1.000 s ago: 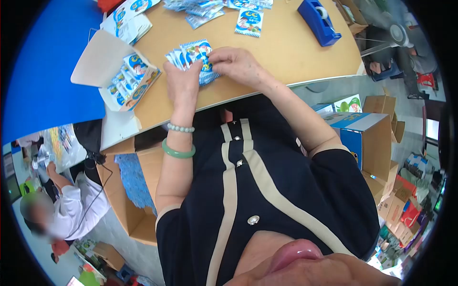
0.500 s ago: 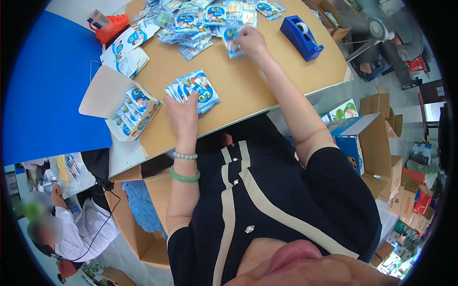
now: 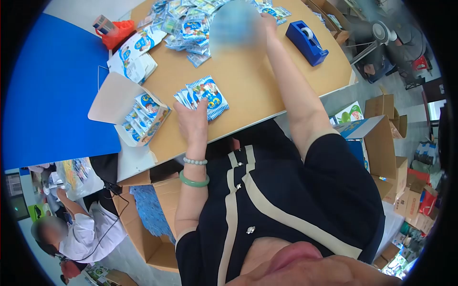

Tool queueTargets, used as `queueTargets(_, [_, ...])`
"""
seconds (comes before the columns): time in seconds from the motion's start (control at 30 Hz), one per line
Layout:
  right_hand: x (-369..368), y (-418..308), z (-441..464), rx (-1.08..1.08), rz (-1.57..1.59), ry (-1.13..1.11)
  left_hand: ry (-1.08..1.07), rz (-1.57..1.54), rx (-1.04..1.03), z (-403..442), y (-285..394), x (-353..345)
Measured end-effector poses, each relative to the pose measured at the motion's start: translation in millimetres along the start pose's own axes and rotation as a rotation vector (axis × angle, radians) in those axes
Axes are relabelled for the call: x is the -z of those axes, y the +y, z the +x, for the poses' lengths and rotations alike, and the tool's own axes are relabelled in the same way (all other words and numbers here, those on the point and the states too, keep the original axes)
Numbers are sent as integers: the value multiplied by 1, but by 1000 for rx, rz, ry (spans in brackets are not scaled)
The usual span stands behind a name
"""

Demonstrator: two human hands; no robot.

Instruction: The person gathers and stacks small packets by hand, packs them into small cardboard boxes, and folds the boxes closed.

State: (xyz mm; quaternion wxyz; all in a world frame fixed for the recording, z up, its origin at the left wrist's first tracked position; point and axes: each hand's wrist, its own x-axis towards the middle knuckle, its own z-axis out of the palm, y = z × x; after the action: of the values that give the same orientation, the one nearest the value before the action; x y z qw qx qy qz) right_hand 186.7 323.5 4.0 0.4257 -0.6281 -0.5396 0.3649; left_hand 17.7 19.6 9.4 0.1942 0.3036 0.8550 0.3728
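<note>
My left hand (image 3: 192, 117) is closed round a small fanned stack of blue-and-white snack packets (image 3: 210, 95), thumb on top, at the near side of the table. Beyond it, my right arm stretches to the far side, and my right hand (image 3: 268, 23) is at the right of a loose heap of similar packets (image 3: 194, 29). A blurred patch covers the area by its fingers, so what they hold, if anything, is hidden. Left of my left hand, an open white carton (image 3: 157, 119) holds a row of the same packets.
A blue tape dispenser (image 3: 307, 44) stands right of my right forearm. Flattened printed cartons (image 3: 136, 52) and a red plastic bag (image 3: 117, 34) lie at the left, beside a blue board (image 3: 52, 90). Cardboard boxes (image 3: 381, 143) stand on the floor. Another person (image 3: 90, 229) sits at lower left.
My right hand has moved farther out and to the right; the packet it held is no longer visible there. My left hand keeps its stack. The whole view has shifted slightly.
</note>
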Motion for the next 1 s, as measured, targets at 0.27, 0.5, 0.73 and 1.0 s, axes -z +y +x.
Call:
queueTargets(0.27, [35, -8, -133, 348, -310, -121, -8, -52, 4, -2, 3, 1])
queueTargets(0.5, [-20, -13, -256, 770, -452, -343, 16, -338, -109, 15, -20, -16])
queueTargets(0.73, [5, -5, -240, 637, -93, -720, 23, -320, -63, 10, -18, -8])
queueTargets(1.0, [24, -13, -65, 231, -523, -28, 48, -182, -26, 12, -21, -12])
